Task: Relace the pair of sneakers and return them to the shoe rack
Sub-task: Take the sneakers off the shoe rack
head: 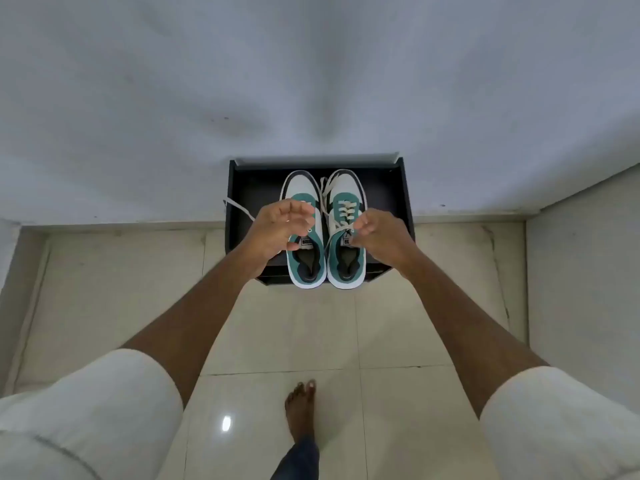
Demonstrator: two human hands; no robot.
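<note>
A: Left hand [277, 230] hovered, fingers spread, over the left sneaker [304, 233]; right hand [377, 237] pinched the lace [341, 231].

B: Both sneakers sat toes-to-wall on the shoe rack [242, 202], heels past its front edge, right sneaker [346, 216] half-laced.

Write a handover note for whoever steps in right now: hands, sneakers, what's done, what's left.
Left hand: open, fingers spread over the left sneaker, holding nothing.
Right hand: fingers pinched at a lace near the right sneaker tongue.
Both sneakers stand side by side on the black shoe rack, toes to the wall.
Done: right sneaker laced.
Left: a loose lace trails off the left one; its lacing is hidden.
</note>
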